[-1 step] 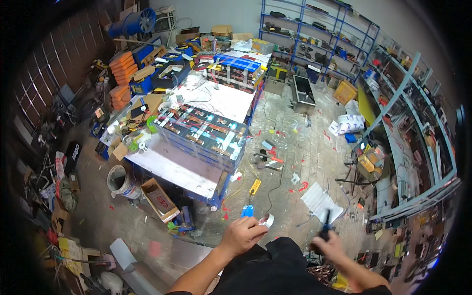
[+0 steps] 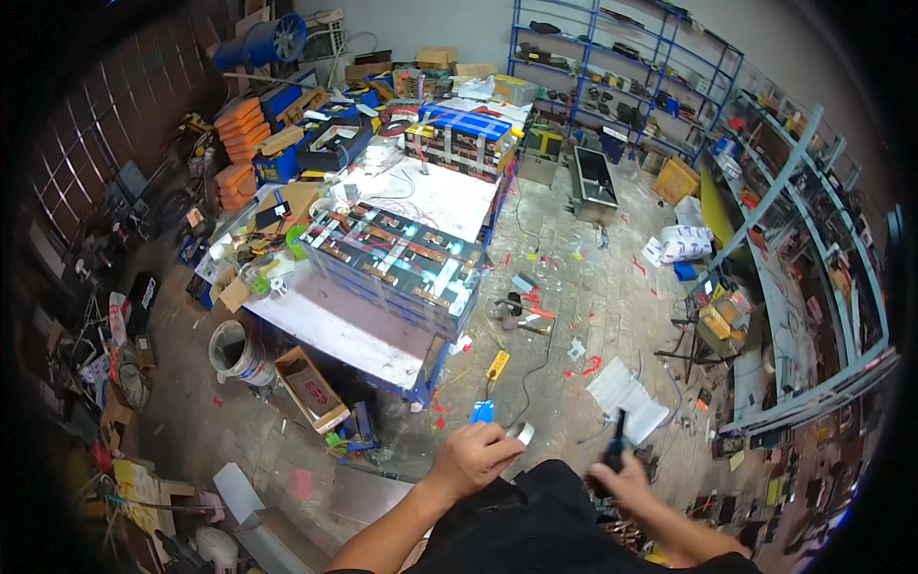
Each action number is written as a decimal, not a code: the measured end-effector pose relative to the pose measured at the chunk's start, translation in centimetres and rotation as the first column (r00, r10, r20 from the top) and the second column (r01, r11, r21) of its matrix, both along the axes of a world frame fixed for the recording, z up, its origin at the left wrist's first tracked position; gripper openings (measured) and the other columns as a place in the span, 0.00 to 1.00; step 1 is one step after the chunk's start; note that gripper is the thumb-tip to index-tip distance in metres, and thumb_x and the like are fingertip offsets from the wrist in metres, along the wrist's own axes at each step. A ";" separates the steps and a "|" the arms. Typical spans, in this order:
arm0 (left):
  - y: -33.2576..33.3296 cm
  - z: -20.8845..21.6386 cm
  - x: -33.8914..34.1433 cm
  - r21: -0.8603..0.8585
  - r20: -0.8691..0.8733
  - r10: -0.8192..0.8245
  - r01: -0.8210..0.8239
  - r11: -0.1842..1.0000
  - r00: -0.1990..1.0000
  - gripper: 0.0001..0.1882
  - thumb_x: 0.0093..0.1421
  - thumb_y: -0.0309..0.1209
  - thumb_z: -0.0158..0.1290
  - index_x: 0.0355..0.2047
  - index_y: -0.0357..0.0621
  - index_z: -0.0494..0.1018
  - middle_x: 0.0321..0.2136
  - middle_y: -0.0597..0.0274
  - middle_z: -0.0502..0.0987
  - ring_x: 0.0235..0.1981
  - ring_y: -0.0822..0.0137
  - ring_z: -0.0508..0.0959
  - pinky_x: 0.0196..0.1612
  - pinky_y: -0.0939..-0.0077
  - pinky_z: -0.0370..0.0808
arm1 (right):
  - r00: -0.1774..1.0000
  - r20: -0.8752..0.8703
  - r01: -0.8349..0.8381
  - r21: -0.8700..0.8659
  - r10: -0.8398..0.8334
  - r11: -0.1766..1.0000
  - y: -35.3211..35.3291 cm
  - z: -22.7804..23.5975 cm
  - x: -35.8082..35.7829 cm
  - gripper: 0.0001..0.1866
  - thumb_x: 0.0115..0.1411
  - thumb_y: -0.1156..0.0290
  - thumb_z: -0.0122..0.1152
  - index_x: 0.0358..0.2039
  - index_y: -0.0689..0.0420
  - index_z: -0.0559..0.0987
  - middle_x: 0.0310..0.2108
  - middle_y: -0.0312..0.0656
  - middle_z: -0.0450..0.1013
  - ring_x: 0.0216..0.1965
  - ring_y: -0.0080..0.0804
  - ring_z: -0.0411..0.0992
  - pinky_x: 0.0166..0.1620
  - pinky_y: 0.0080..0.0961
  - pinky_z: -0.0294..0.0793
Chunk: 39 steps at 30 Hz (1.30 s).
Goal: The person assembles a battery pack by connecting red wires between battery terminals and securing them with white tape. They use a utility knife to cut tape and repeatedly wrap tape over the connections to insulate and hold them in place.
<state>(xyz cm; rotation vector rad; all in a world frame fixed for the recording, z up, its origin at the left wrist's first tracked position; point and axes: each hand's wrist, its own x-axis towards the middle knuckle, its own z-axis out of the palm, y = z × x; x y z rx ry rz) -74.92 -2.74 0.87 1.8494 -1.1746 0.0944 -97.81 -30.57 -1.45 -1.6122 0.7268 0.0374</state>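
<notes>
My left hand (image 2: 470, 459) is closed on a small roll of tape (image 2: 525, 435), pale and ring-shaped, held by its near side. In my right hand (image 2: 628, 483) is a dark hand tool (image 2: 620, 435) whose narrow black end points up and away; blur hides its exact kind. Both hands are in front of my body, apart from each other. Beyond them, on the white-topped workbench (image 2: 335, 330), sits a large battery pack (image 2: 392, 258) with dark cells, copper-coloured bars and strips of tape. Behind it stands a second battery pack (image 2: 461, 142) with a blue top.
An open cardboard box (image 2: 311, 390) and a white bucket (image 2: 239, 354) stand beside the bench. A yellow power strip (image 2: 497, 364) with a cord, white sheets (image 2: 626, 400) and red scraps lie on the floor. Metal shelving (image 2: 765, 230) lines the right side.
My right hand has shifted left with the dark tool, closer to my left hand. The left hand and the roll of tape stay nearly in place.
</notes>
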 end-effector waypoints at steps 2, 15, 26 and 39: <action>-1.5 0.5 1.5 -0.012 -0.001 0.012 -0.012 1.000 1.000 0.11 0.55 0.29 0.70 0.40 0.55 0.86 0.29 0.64 0.79 0.31 0.56 0.81 0.33 0.61 0.76 | 0.996 0.088 -0.009 0.286 -0.017 0.958 2.1 -0.6 6.9 0.11 0.72 0.69 0.68 0.47 0.62 0.79 0.40 0.44 0.85 0.37 0.28 0.82 0.44 0.28 0.84; -14.3 -0.8 7.9 -0.150 -0.277 0.472 -0.523 0.839 0.837 0.11 0.57 0.20 0.69 0.39 0.45 0.85 0.33 0.59 0.83 0.32 0.58 0.84 0.35 0.68 0.80 | 0.772 0.315 -0.605 0.097 0.552 0.790 -9.6 -3.3 29.8 0.27 0.62 0.71 0.77 0.58 0.59 0.75 0.50 0.40 0.79 0.50 0.25 0.76 0.55 0.29 0.77; -16.9 -0.1 16.4 -0.093 -0.269 0.592 -0.633 0.769 0.759 0.09 0.56 0.19 0.69 0.37 0.40 0.82 0.42 0.52 0.84 0.41 0.57 0.85 0.43 0.68 0.80 | 0.755 0.373 -0.544 -0.100 0.539 0.833 -9.9 -1.4 39.9 0.28 0.56 0.75 0.76 0.57 0.61 0.77 0.49 0.41 0.74 0.50 0.29 0.76 0.55 0.29 0.76; -11.7 -1.0 25.7 -0.016 -0.522 0.516 -0.612 0.790 0.679 0.08 0.60 0.23 0.67 0.37 0.40 0.79 0.33 0.57 0.85 0.34 0.59 0.86 0.37 0.67 0.81 | 0.746 0.283 -0.646 0.084 0.603 0.759 -4.5 -1.4 47.2 0.29 0.57 0.69 0.84 0.53 0.58 0.75 0.43 0.30 0.71 0.44 0.20 0.70 0.48 0.23 0.73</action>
